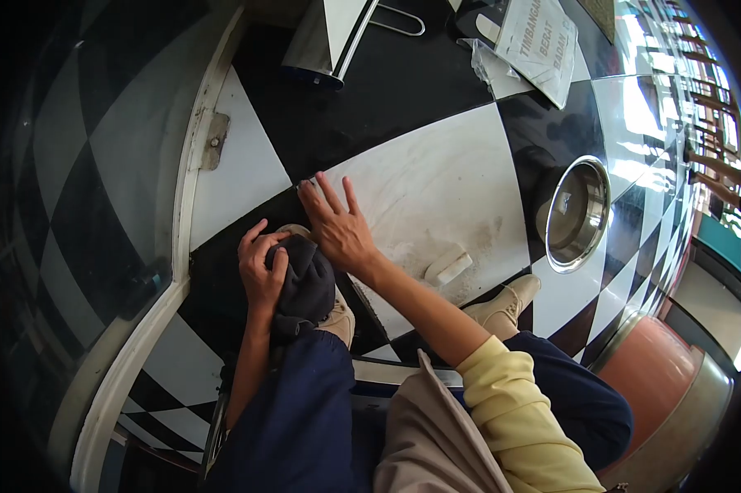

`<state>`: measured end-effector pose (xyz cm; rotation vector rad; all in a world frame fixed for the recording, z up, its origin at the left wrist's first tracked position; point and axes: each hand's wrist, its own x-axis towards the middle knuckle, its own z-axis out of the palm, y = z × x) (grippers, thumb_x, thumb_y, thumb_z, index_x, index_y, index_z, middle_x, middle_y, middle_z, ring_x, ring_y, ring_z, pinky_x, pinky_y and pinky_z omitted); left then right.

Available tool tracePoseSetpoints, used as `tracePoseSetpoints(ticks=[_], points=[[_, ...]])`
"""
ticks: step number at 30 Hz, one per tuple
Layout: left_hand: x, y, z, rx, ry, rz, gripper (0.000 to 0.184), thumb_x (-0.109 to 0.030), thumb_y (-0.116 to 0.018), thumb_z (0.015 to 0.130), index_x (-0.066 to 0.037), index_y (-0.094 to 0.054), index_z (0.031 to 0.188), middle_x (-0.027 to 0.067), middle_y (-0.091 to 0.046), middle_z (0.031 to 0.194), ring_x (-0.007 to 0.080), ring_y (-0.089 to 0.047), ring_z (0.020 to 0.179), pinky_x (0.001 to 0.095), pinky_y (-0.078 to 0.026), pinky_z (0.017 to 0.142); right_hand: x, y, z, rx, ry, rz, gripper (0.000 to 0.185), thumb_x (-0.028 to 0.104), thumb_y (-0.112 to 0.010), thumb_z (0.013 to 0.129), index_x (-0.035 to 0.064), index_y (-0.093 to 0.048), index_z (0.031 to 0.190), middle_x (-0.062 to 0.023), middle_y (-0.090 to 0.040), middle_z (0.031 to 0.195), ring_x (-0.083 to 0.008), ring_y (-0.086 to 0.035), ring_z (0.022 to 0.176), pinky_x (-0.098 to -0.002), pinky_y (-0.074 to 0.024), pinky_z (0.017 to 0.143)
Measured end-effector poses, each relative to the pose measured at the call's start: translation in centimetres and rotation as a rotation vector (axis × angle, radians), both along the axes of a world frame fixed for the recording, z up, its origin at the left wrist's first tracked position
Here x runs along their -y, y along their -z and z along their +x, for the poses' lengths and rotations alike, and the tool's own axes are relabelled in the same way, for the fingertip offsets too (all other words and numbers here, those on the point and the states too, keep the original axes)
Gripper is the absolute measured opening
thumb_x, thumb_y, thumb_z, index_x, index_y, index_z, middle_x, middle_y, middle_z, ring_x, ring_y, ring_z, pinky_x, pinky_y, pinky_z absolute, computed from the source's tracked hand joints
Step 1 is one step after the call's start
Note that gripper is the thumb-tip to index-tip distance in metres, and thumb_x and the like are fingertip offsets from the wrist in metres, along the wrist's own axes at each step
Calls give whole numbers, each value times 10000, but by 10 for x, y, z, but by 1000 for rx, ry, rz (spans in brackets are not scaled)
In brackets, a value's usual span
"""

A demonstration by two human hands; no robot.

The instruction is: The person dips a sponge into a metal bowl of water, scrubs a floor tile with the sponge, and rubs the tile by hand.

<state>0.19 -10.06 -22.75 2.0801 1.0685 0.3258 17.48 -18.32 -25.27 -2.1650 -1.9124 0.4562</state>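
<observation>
My left hand [262,269] has its fingers curled round a bunched dark grey cloth [306,283], above my beige shoe [339,319]. Just right of the cloth, my right hand [339,230] reaches forward with its fingers spread, over the corner of a white floor tile [436,177]. Nothing shows between those fingers, though the thumb side is partly unclear. A small pale block [448,264] lies on the same tile, to the right of my right forearm. Dusty, brownish smudges surround the block.
A shiny round metal container [578,214] stands to the right. A metal cylinder [321,49] lies at the top, near a sign [539,49] reading "TIMBANGAN BERAT BADAN". The white frame edge [185,197] of a glass panel runs down the left. An orange rounded object [654,386] is at lower right.
</observation>
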Motion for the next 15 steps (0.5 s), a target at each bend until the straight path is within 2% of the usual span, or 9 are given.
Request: tracePoseSetpoints(ticks=[2, 6, 12, 15], points=[[-3, -1, 2, 7, -7, 6, 133, -88, -553, 828, -25, -667, 858, 72, -719, 1021, 302, -522, 1247, 423, -403, 1043, 18, -4, -9, -38, -14, -73, 614, 209, -484, 879, 24, -409, 1459, -90, -335, 1536, -279, -203, 1486, -574, -97, 1196], [-2, 1, 1, 6, 8, 8, 134, -92, -555, 828, -24, -666, 857, 76, -719, 1018, 305, -525, 1242, 424, -404, 1041, 40, -6, -9, -102, -9, -33, 623, 190, -487, 864, 6, -408, 1454, -99, -330, 1537, -302, -198, 1484, -588, -86, 1193], [-1, -1, 2, 1, 10, 27, 139, -94, -553, 832, -26, -669, 869, 75, -719, 1018, 309, -527, 1239, 424, -401, 1043, 3, -3, -7, -23, 37, -1, 630, 199, -496, 862, 14, -406, 1458, -93, -339, 1534, -291, -168, 1494, -593, -69, 1192], [-3, 0, 2, 4, 9, 29, 143, -96, -556, 833, -29, -674, 877, 77, -718, 1022, 309, -527, 1240, 425, -398, 1047, 33, -13, -11, -85, 15, -35, 592, 184, -485, 873, 17, -435, 1438, -97, -370, 1505, -286, -196, 1485, -575, -94, 1199]])
